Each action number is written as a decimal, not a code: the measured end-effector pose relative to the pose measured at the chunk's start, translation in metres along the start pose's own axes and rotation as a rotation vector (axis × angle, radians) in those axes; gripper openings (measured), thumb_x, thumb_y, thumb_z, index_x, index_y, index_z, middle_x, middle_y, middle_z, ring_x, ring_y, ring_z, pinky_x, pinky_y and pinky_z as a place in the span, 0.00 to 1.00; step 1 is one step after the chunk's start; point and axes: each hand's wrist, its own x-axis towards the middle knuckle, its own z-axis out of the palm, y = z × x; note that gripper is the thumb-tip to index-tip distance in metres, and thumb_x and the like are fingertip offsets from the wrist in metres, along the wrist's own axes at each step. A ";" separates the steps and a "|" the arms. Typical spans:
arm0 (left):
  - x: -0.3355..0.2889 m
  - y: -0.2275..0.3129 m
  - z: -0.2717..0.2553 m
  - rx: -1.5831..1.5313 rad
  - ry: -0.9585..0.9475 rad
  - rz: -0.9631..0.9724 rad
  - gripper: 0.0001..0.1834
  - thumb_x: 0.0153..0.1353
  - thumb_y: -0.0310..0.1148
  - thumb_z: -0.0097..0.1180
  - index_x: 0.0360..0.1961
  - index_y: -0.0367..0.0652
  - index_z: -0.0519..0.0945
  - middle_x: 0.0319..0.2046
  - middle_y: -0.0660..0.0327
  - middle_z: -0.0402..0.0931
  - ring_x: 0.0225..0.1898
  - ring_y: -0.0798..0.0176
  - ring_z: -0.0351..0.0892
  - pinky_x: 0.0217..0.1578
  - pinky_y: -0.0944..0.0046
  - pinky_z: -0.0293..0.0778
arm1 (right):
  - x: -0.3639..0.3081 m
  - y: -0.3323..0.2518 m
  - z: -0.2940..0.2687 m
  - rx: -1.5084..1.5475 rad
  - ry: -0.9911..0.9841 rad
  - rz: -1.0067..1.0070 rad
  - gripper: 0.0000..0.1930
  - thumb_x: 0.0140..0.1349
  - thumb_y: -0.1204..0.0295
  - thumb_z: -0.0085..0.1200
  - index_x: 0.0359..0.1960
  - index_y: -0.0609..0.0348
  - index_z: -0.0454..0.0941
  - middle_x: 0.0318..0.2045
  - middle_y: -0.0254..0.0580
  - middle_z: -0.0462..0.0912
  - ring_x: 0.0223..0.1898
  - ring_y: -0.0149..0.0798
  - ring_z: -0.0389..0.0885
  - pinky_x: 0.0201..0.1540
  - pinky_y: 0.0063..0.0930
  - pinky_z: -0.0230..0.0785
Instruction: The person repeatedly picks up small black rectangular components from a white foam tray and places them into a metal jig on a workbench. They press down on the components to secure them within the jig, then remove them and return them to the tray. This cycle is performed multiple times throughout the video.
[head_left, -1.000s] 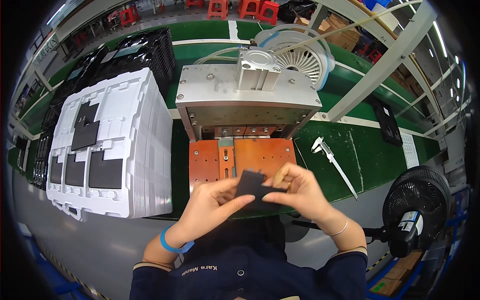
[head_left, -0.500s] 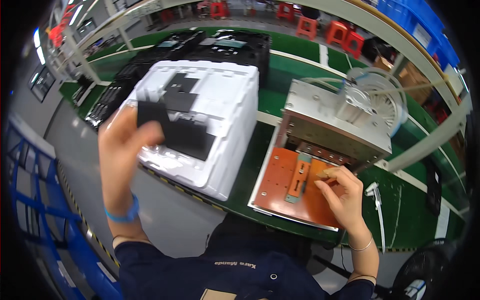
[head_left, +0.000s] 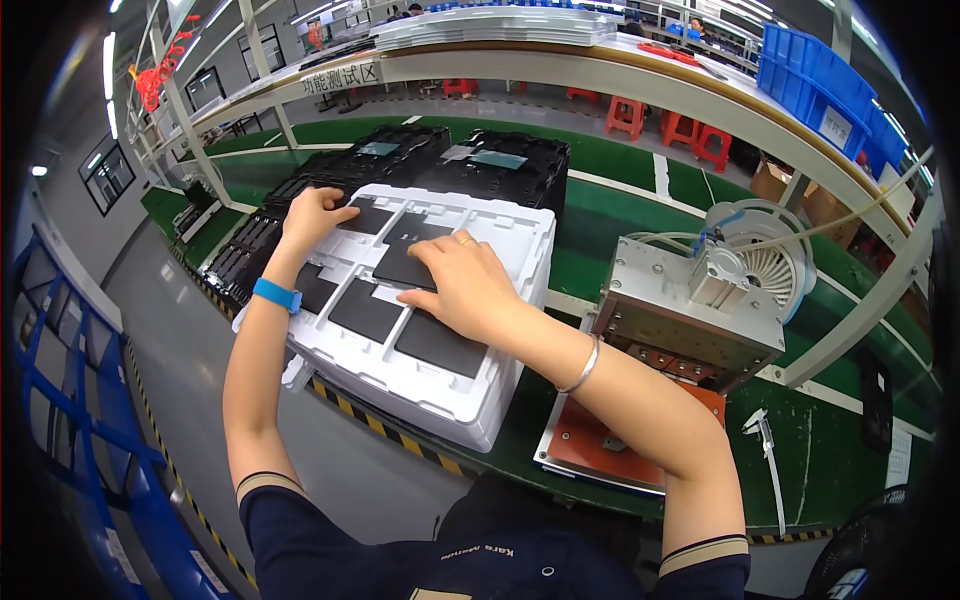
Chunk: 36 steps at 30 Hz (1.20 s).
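Observation:
Several flat black rectangular plates lie in the compartments of a white plastic tray (head_left: 400,372), the top one of a stack. My right hand (head_left: 468,288) reaches across to the tray, its fingers and thumb at the edges of a middle black plate (head_left: 402,264). At the tray's far left corner is my left hand (head_left: 316,215), thumb and fingers apart, beside another black plate (head_left: 368,216). Nearer to me lie two more, a left plate (head_left: 365,310) and a right plate (head_left: 440,345). My right palm partly covers the right one.
To the right stands a metal press (head_left: 690,300) with an orange base plate (head_left: 590,432), partly hidden by my right forearm. A caliper (head_left: 768,465) lies on the green bench beyond it. Black trays (head_left: 510,170) sit behind the white stack. A shelf rail (head_left: 480,70) crosses overhead.
My right hand has left the orange base plate and come over to the white tray. My left hand, earlier blurred with black plates, is now at the tray's far corner. The view has tilted up.

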 end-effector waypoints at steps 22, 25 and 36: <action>-0.114 0.083 -0.065 0.006 0.228 0.574 0.19 0.73 0.31 0.40 0.58 0.33 0.75 0.60 0.50 0.73 0.62 0.55 0.71 0.63 0.60 0.62 | -0.206 0.002 -0.187 0.279 0.240 0.575 0.17 0.51 0.81 0.66 0.45 0.64 0.82 0.37 0.36 0.82 0.29 0.22 0.74 0.29 0.17 0.67; -0.192 0.104 -0.054 0.054 0.450 0.860 0.19 0.71 0.32 0.43 0.49 0.27 0.78 0.52 0.40 0.75 0.52 0.44 0.76 0.56 0.46 0.69 | -0.263 0.017 -0.183 0.400 0.106 0.980 0.16 0.54 0.84 0.64 0.46 0.68 0.82 0.38 0.35 0.82 0.29 0.22 0.73 0.29 0.15 0.67; -0.263 0.248 0.105 -0.402 -0.441 1.075 0.30 0.55 0.52 0.64 0.53 0.45 0.79 0.59 0.57 0.72 0.62 0.51 0.68 0.62 0.43 0.61 | -0.263 0.029 -0.136 -0.165 0.053 0.470 0.10 0.51 0.79 0.64 0.38 0.61 0.83 0.36 0.39 0.81 0.39 0.44 0.76 0.44 0.34 0.69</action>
